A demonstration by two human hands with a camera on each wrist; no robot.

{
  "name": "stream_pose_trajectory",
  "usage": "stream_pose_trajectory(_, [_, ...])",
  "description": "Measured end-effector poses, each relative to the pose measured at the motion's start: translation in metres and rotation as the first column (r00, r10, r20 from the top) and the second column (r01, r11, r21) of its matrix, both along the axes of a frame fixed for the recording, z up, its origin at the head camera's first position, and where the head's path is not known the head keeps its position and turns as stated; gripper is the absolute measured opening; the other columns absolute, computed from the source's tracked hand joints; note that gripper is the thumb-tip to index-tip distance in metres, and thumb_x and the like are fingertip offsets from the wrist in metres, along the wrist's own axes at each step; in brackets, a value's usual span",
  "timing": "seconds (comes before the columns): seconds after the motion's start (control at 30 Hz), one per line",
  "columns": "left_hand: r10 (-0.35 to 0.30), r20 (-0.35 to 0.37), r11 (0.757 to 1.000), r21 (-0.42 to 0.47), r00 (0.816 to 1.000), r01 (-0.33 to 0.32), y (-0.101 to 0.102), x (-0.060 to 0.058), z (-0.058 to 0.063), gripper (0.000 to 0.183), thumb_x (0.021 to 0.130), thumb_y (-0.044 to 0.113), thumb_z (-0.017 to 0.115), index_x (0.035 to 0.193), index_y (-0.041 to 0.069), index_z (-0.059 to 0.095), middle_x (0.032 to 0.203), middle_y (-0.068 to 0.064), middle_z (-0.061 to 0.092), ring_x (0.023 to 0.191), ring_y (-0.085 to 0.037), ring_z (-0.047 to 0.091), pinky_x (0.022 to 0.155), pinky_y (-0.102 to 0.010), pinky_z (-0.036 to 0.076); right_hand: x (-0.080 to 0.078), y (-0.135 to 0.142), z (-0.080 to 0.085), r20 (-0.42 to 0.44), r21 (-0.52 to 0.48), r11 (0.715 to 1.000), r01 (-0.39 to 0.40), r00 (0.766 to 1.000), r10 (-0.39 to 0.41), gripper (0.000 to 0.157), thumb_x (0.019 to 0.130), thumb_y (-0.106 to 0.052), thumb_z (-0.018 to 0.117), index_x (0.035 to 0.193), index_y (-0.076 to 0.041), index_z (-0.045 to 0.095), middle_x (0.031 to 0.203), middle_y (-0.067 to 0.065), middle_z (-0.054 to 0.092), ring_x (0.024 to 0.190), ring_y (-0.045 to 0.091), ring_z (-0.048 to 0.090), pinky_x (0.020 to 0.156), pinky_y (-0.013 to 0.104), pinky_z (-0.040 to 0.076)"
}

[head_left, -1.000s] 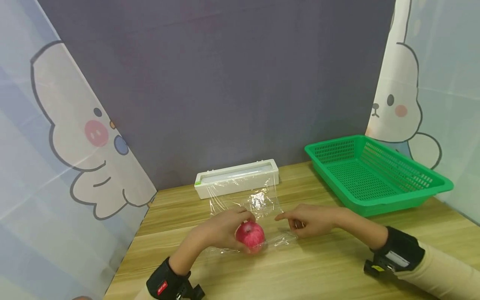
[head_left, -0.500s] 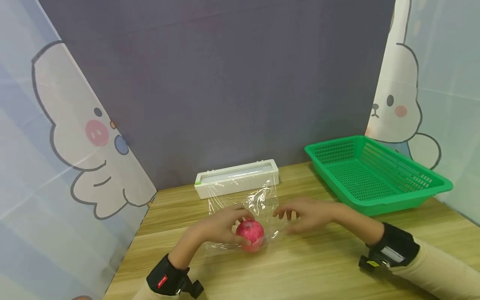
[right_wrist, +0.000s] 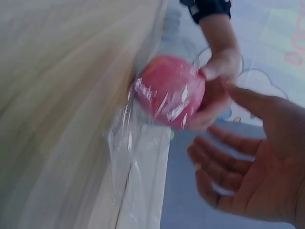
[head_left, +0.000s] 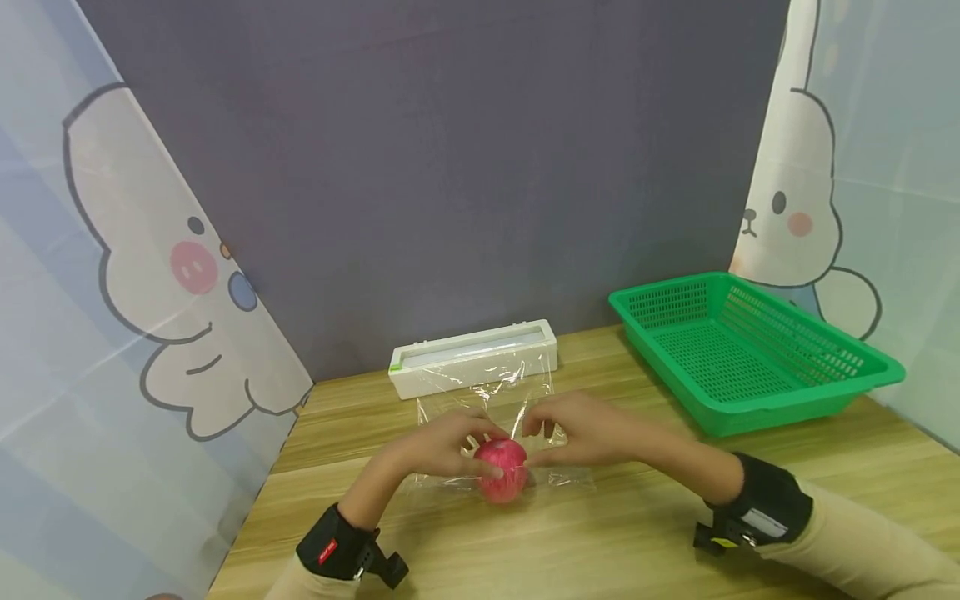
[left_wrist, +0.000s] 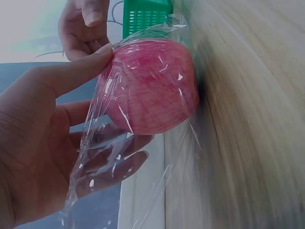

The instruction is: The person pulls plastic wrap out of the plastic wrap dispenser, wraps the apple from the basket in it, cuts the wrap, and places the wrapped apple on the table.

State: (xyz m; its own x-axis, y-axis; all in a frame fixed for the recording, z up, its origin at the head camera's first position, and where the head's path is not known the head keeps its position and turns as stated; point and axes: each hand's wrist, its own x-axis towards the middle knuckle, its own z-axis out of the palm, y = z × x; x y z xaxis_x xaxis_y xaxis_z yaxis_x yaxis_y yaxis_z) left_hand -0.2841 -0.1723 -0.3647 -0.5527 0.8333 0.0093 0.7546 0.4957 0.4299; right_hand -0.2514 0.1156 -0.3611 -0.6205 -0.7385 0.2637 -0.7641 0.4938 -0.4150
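Observation:
A red apple (head_left: pixel 501 482) sits on the wooden table beneath clear plastic wrap (head_left: pixel 442 407). My left hand (head_left: pixel 437 450) grips its left side through the wrap, the thumb in front and the fingers curving behind. The left wrist view has the wrap drawn tight over the apple (left_wrist: pixel 150 86), bunched at the thumb tip. Just right of the apple is my right hand (head_left: pixel 588 429), its fingers loosely bent and apart. In the right wrist view nothing lies between the right thumb and fingers (right_wrist: pixel 228 167).
The wrap runs back to a white dispenser box (head_left: pixel 412 383) by the dark backdrop. At the back right stands a green perforated basket (head_left: pixel 780 408). Cartoon-printed curtains (head_left: pixel 165 267) flank the table (head_left: pixel 570 542) on both sides.
My right hand has let go of the wrap's right edge and moved left to the apple's side. The wrap's front edge now lies lower around the apple; my left hand stays on it.

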Motion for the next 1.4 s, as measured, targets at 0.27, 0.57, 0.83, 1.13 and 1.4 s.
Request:
stream_pose_trajectory(0.27, [-0.011,0.064,0.999,0.035,0.998,0.009,-0.002,-0.003,-0.001,0.050,0.095,0.040,0.082,0.134,0.011,0.070,0.122,0.001,0.070,0.110,-0.013,0.068,0.093,-0.031,0.060,-0.003,-0.024,-0.010,0.267,0.000,0.995,0.096,0.959,-0.093,0.069,0.084,-0.053,0.088,0.132,-0.007,0.071,0.121,0.002,0.074,0.100,0.023,0.071,0.079,0.029,0.058])
stream_pose_trajectory(0.57, [0.048,0.193,0.989,0.126,0.980,-0.073,-0.007,-0.004,-0.001,0.040,0.092,0.023,0.086,0.120,0.005,0.064,0.116,-0.002,0.068,0.110,-0.026,0.073,0.091,-0.030,0.061,-0.021,-0.029,-0.023,0.385,-0.108,0.994,0.008,0.922,0.034,0.045,0.091,-0.028,0.087,0.129,-0.009,0.072,0.118,-0.004,0.075,0.100,0.013,0.072,0.090,0.032,0.059])
stream_pose_trajectory(0.83, [0.033,0.198,0.988,0.141,0.980,-0.061,-0.007,-0.009,-0.004,0.025,0.097,0.025,0.081,0.110,0.011,0.066,0.112,0.002,0.070,0.110,-0.024,0.073,0.090,-0.026,0.059,-0.034,-0.027,-0.029,0.456,-0.169,0.984,-0.065,0.879,0.136,0.036,0.095,-0.020,0.082,0.127,-0.006,0.073,0.115,0.001,0.077,0.101,0.016,0.073,0.089,0.029,0.060])
stream_pose_trajectory(1.13, [0.042,-0.079,0.994,0.104,0.996,-0.033,-0.008,0.000,0.006,0.034,0.098,0.034,0.079,0.118,0.009,0.068,0.117,-0.004,0.072,0.114,-0.026,0.069,0.098,-0.042,0.059,-0.043,-0.025,-0.033,0.508,-0.197,0.977,-0.078,0.844,0.170,0.031,0.099,-0.018,0.077,0.127,-0.006,0.073,0.110,0.002,0.077,0.101,0.019,0.072,0.090,0.031,0.060])
stream_pose_trajectory(1.4, [-0.024,-0.486,0.997,-0.072,0.874,-0.012,0.013,0.037,0.024,0.030,0.085,0.039,0.090,0.101,0.019,0.075,0.091,0.010,0.065,0.079,-0.003,0.057,0.071,-0.020,0.051,-0.048,-0.024,-0.037,0.497,-0.205,0.974,-0.092,0.848,0.185,0.030,0.102,-0.020,0.074,0.129,-0.007,0.074,0.109,0.001,0.078,0.100,0.015,0.072,0.091,0.031,0.059])
